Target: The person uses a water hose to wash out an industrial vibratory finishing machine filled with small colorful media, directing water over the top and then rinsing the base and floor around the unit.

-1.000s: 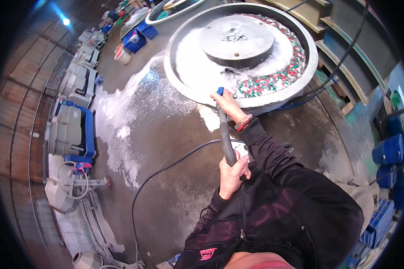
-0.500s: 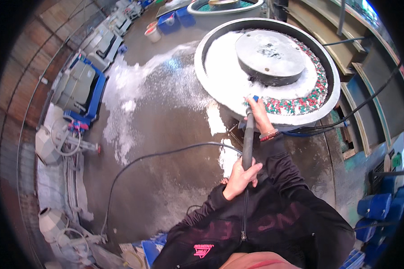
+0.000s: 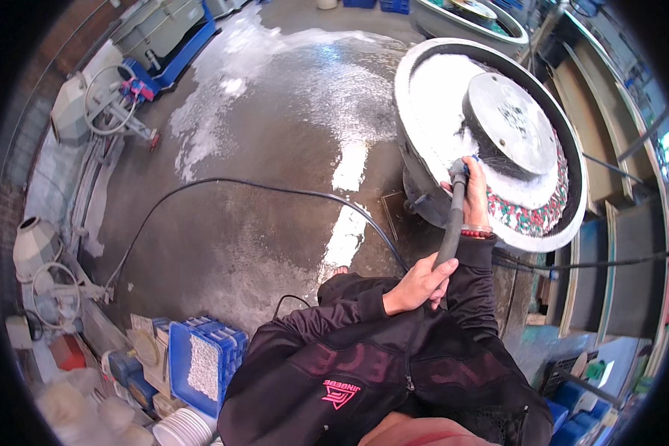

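Both my hands hold a grey hose (image 3: 453, 229) that points up toward a large round tub (image 3: 407, 97). My right hand (image 3: 476, 195), with a red beaded bracelet at its wrist, grips the hose near its end, beside a small blue part. Lower down, close to my body, my left hand (image 3: 421, 284) is wrapped round the same hose. White foam (image 3: 440, 97) covers much of the tub's inside. Red, green and white small pieces (image 3: 524, 217) lie along its near right side. A round grey hub (image 3: 513, 123) rises in the middle. Water flow is hard to make out.
A black cable or hose (image 3: 275, 186) loops across the wet, foamy floor (image 3: 223, 245). Tilted drum machines (image 3: 73, 111) stand on the left, with a blue crate (image 3: 193, 364) of white pieces below. Another round tub (image 3: 490, 33) is beyond. Metal channels (image 3: 632, 260) line the right.
My view has turned, so the tub sits farther right and the crate has come into sight at lower left. Both hands stay on the hose, now tilted more to the right.
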Motion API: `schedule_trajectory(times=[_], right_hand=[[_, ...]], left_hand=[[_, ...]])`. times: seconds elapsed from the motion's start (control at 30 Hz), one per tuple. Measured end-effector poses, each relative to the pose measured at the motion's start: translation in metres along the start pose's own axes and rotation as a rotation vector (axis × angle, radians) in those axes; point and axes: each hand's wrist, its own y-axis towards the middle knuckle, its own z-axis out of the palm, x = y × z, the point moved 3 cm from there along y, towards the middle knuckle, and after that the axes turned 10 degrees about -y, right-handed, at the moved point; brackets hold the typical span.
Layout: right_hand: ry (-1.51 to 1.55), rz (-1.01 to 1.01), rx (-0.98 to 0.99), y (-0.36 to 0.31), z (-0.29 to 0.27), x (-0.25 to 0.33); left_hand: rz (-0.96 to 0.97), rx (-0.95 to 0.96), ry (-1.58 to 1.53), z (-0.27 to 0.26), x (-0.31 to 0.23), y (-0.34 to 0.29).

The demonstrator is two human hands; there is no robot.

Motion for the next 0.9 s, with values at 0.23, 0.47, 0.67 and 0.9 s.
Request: schedule_trajectory(times=[0.23, 0.47, 0.67, 0.9], right_hand=[[-0.084, 0.01, -0.035, 0.006, 0.021, -0.007], [-0.12, 0.024, -0.173, 0.011, -0.006, -0.016], [-0.179, -0.177, -0.331, 0.003, -0.046, -0.031], [-0.078, -0.278, -0.652, -0.027, -0.097, -0.013]], left_hand=[[0.059, -0.059, 0.098, -0.022, -0.015, 0.001], [-0.05, -0.053, 0.083, -0.026, -0.022, 0.012], [-0.222, -0.015, 0.103, -0.025, -0.011, 0.016], [-0.32, 0.201, -0.05, 0.015, 0.021, 0.035]])
